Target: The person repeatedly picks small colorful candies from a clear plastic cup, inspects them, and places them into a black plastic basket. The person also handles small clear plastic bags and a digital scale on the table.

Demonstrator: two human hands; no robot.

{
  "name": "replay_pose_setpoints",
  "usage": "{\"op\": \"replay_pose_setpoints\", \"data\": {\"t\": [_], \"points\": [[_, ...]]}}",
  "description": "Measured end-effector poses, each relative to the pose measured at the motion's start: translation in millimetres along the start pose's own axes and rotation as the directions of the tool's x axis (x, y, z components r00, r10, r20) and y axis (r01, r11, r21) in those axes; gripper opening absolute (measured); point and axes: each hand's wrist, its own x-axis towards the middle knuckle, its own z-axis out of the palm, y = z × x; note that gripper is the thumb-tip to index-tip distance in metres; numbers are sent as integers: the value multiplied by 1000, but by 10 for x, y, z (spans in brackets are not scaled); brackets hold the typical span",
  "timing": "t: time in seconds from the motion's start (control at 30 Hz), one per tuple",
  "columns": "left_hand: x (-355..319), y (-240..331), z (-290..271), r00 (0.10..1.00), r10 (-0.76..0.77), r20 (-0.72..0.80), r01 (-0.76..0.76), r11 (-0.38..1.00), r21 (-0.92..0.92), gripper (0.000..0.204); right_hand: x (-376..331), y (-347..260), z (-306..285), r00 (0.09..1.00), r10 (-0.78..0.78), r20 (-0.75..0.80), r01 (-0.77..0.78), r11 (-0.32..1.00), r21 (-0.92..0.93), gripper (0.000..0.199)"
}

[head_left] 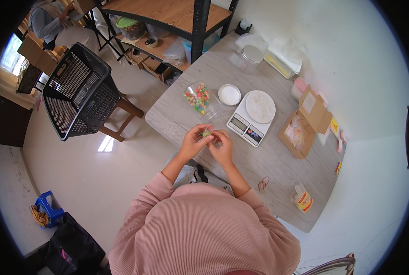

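My left hand (pixel 193 143) and my right hand (pixel 221 147) meet over the near edge of the grey wooden table (pixel 255 169). Between their fingertips is a small clear plastic bag (pixel 207 133) with something greenish in it; both hands pinch it. Just beyond them, a clear plastic jar (pixel 212 115) seems to lie on its side, with colourful small pieces (pixel 196 97) inside. A round white lid (pixel 229 95) rests to its right. Farther right stands a white kitchen scale (pixel 252 120) with a round, pale plate on top.
An open cardboard box (pixel 304 130) with pinkish packets stands right of the scale. Behind are a lidded clear jar (pixel 251 55) and a white tray (pixel 282 62). Red rubber bands (pixel 263 184) lie near my right forearm. A black basket (pixel 78 94) sits on a stool; another person (pixel 53 25) sits beyond.
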Motion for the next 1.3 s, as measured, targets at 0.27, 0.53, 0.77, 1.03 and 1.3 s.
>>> {"op": "replay_pose_setpoints", "data": {"t": [0.27, 0.53, 0.77, 1.03, 1.3], "points": [[-31, 67, 41, 1000, 13, 0, -13, 1000, 27, 40, 62, 22, 48, 999, 37, -8, -37, 999, 0, 30], [-23, 90, 95, 1000, -19, -14, 20, 997, 68, 37, 99, -60, 86, 995, -101, -22, 98, 987, -124, 25], [20, 38, 70, 996, 49, -71, -46, 998, 40, 30, 37, -67, -1, 994, -32, -102, 14, 986, -167, 20], [-38, 68, 3, 999, -43, 33, 29, 938, 346, 36, 125, -279, -261, 989, -49, -140, 33, 993, -116, 18], [-5, 181, 40, 972, 153, 177, -228, 785, 576, 39, 332, -566, -350, 981, -190, 25, 190, 950, -246, 21]]}}
